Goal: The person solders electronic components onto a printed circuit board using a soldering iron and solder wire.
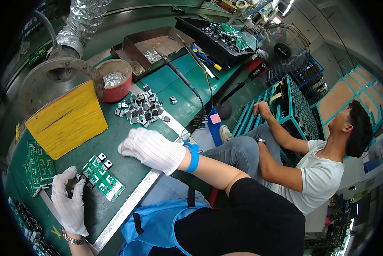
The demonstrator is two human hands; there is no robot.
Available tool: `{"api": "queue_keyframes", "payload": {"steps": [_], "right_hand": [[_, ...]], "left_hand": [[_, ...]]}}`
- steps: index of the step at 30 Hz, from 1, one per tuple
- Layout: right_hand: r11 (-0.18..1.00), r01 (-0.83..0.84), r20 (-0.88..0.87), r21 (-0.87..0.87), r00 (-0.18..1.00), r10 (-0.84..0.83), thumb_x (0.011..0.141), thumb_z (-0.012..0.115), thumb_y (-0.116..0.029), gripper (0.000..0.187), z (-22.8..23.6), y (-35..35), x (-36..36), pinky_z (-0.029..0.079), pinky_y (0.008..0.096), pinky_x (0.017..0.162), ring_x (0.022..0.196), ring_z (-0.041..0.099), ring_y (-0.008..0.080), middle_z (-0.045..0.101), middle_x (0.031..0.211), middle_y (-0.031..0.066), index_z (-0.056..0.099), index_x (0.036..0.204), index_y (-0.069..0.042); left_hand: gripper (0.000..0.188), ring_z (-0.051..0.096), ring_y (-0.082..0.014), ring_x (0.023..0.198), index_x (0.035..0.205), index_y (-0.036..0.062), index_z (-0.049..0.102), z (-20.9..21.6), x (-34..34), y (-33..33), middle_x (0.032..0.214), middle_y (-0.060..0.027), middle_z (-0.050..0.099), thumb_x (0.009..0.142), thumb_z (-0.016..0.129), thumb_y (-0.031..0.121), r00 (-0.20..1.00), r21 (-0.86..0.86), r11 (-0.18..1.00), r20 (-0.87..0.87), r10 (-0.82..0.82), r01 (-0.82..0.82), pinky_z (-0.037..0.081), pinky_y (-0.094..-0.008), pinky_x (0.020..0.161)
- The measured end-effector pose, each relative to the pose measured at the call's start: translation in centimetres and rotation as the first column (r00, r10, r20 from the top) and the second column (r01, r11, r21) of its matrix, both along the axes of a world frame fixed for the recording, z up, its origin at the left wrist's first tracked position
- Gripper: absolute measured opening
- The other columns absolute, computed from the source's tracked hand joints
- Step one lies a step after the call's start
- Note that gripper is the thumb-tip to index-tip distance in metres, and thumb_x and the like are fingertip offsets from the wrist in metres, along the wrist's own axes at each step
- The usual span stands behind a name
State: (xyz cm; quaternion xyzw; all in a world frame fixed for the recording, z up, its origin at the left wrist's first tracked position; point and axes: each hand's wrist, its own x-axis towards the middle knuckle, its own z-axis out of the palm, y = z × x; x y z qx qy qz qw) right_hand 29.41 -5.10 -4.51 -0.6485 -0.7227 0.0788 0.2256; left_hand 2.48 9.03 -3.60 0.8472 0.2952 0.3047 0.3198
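At the lower left, my white-gloved left hand (68, 200) curls its thumb and fingers around a small black electronic component (78, 176), partly hidden by the fingertips. Right beside it lies a green circuit board (103, 179) with black tabbed components along its upper and left edges. My right hand (151, 149), also gloved, is above the bench to the board's upper right. Its fingers are pressed together, their inner side out of sight. A blue strap (192, 158) circles that wrist. Beyond this hand sits a pile of black and silver tabbed components (142, 106).
A yellow board (68, 121) leans before a round fume hood (59, 79). Behind the pile are a red pot (117, 87), a soldering iron (181, 74) and a black tray of boards (217, 42). More circuit boards (40, 166) stack at left. A person (311, 170) sits at right.
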Motion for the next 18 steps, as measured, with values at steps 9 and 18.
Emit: {"api": "queue_keyframes", "payload": {"steps": [9,18], "right_hand": [[0.934,0.356,0.179,-0.003,0.919,-0.350,0.088,0.069,-0.027,0.037,1.4,-0.3,-2.4,0.050,0.0385,0.074,0.087,0.060,0.0305,0.057,0.090,0.0127,0.058,0.118,-0.009],[0.995,0.056,0.114,0.082,0.991,-0.065,0.079,0.072,-0.016,0.029,1.0,-0.1,-1.5,0.050,0.0420,0.078,0.086,0.064,0.0319,0.067,0.092,0.0109,0.065,0.105,-0.007]], "left_hand": [[0.030,0.059,-0.0162,0.076,0.108,0.0001,0.065,0.2,-0.5,0.1,0.096,-0.0102,0.064,0.079,0.074,0.001,0.998,-0.024,0.999,0.043,-0.043,0.044,0.049,-0.0269,0.071],[0.019,0.067,-0.0221,0.085,0.092,-0.0001,0.067,0.5,-1.5,-0.7,0.095,-0.0117,0.070,0.076,0.078,0.002,0.999,-0.006,0.999,-0.016,0.033,-0.034,0.052,-0.0311,0.077]]}}
